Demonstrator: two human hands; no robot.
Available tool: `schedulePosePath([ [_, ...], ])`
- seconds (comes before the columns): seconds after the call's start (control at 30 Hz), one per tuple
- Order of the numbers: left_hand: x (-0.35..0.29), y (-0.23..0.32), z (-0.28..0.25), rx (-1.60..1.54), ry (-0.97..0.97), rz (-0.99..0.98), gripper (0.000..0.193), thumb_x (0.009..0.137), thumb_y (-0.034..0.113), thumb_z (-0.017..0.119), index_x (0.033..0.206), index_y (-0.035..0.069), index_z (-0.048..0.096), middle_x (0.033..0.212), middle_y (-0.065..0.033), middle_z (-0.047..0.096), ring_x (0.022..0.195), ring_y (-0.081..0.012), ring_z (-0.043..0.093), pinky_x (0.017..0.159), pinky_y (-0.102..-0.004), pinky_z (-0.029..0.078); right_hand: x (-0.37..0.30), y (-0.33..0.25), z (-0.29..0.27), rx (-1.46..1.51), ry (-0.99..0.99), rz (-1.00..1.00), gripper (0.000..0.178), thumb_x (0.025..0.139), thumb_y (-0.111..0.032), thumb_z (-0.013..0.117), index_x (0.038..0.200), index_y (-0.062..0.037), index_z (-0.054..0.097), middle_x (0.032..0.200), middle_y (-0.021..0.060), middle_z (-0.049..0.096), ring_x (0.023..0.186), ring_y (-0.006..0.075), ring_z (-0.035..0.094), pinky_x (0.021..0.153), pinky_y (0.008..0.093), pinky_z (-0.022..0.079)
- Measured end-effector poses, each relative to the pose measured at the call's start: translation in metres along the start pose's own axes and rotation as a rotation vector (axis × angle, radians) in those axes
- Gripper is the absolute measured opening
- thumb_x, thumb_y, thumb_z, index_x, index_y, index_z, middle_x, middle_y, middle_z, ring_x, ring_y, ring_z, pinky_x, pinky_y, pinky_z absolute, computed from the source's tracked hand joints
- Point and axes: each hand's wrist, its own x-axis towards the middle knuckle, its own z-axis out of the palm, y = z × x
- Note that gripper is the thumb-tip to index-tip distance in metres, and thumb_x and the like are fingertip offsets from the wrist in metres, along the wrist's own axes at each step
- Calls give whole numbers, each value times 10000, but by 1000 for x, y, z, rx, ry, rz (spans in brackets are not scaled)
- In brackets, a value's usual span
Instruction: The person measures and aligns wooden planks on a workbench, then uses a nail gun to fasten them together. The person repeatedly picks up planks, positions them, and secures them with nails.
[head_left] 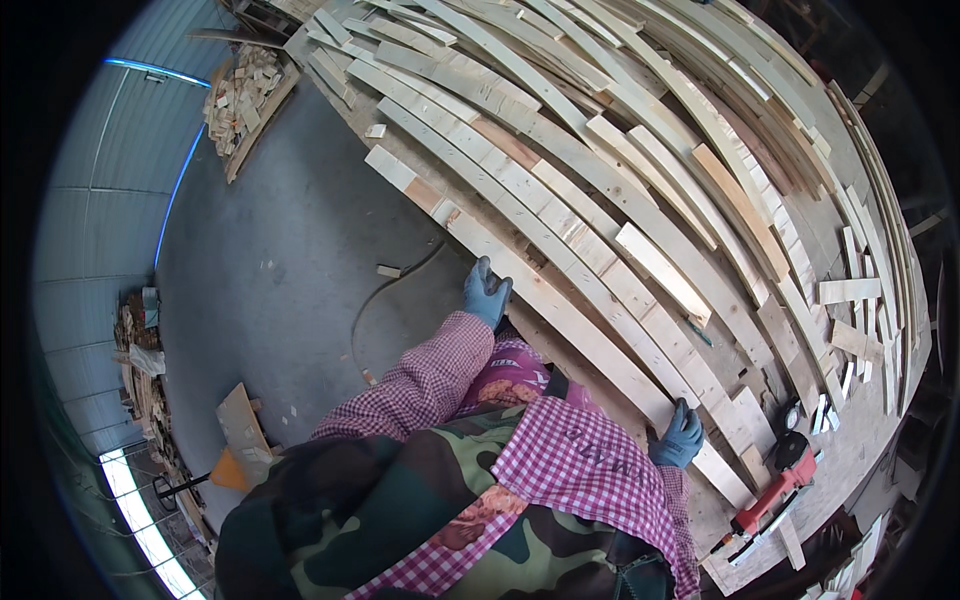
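Spanning a long pale board (570, 319) with both gloved hands at the near side of a lumber-laden desk (845, 455): gripping across its width with the fingers of the right hand (679, 436) at four o'clock, and curling those of the left hand (488, 293) by its near edge, at the centre of the dial, without showing clearly whether clasping the wood or merely resting against it. Setting the hands well apart, probably for steadying so long and slender a piece at two points. Having the board lying lengthwise along the desk's near side, from eleven o'clock down to four, apparently for easy reach from where standing. Facing rows of other long boards (505, 105) toward twelve and two o'clock, seemingly ranged side by side for fitting so many lengths onto one surface, plus a short crosspiece (850, 291) lying over narrow strips at three o'clock, for reasons not showing. Having a red power tool (790, 465), seemingly a nail gun, lying at four o'clock just past the right hand, presumably for convenience and for sparing the desk's middle for timber. Working well apart from a pile of short wood blocks (245, 90) at ten o'clock, apparently gathered there for leaving the grey floor (280, 330) passable.
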Motion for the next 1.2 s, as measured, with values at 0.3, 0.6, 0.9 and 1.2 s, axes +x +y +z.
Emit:
schedulePosePath([
  [0.3,43,77,-39,-354,173,-448,395,825,-128,541,1167,41,442,911,-10,467,858,-101,482,975,-300,428,11,0,-32,-91,-161,89,938,504,-349,872,1306,-172,418,1122,64,588,1040,250,548,952,426,375],
  [0.6,134,88,-88,-199,490,-404,649,821,282,685,1316,23,357,1150,-132,550,936,-220,588,819,-360,491,-13,-9,-56,-219,-81,-143,827,472,-407,860,1193,-175,528,1040,72,543,1007,280,499,874,450,371],
  [0.9,144,191,-103,-1076,173,-363,557,764,744,460,674,198,522,549,48,473,511,-165,441,499,-320,402,-19,-33,-54,-28,498,-323,758,455,-362,847,1068,-117,475,1151,116,509,1116,337,460,972,517,338],
  [1.2,150,198,-110,-1119,97,-374,562,774,741,461,635,202,534,559,54,487,524,-164,466,492,-344,410,-14,-21,-53,65,58,-193,611,525,-370,834,1016,-97,592,892,81,627,840,290,607,762,424,467],
])
